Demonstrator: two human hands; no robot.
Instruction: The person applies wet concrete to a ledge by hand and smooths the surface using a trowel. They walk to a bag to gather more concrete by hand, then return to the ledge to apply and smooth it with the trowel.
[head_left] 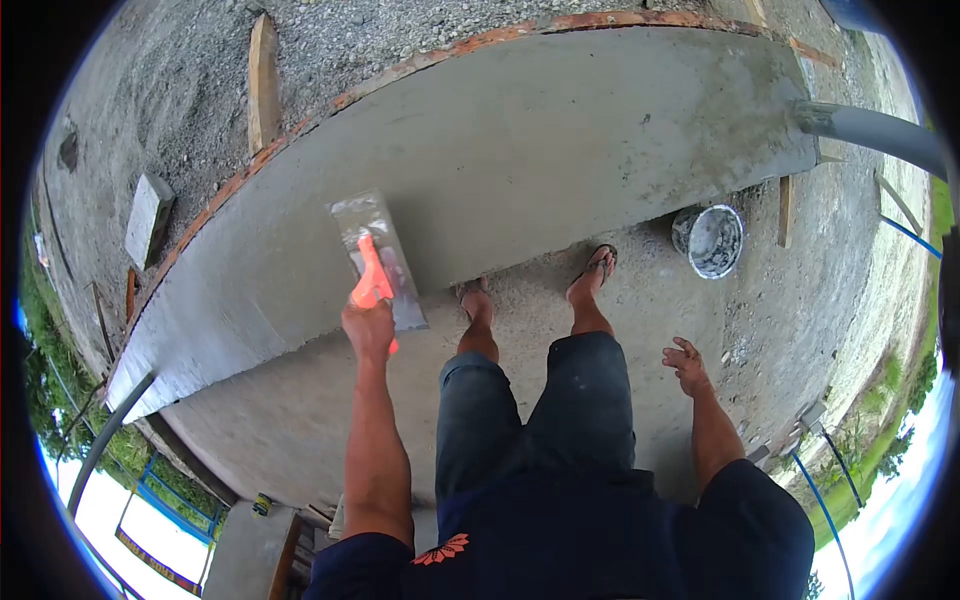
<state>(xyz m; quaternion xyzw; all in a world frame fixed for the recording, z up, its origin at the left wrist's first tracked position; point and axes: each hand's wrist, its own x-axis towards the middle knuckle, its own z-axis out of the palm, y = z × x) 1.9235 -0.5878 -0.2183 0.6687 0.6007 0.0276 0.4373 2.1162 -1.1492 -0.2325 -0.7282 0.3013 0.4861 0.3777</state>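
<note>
My left hand (370, 328) is wrapped round the orange handle of a rectangular finishing trowel (408, 275). The trowel's flat metal blade lies over the near edge of a smooth, wet grey concrete slab (540, 110), with part of the blade jutting past that edge. Smears of grey cement show on the blade. Off to the right, my right hand (686, 366) hangs in the air with its fingers loosely apart and nothing in them. A bucket (716, 242) coated with cement stands beyond it, close to the slab's edge.
Orange-brown formwork (440, 58) borders the slab's far side, braced by a wooden stake (263, 85). A concrete block (149, 220) lies on the gravel at left. Grey pipes rise at the slab's right end (870, 130) and left end (105, 440). My sandalled feet are by its near edge.
</note>
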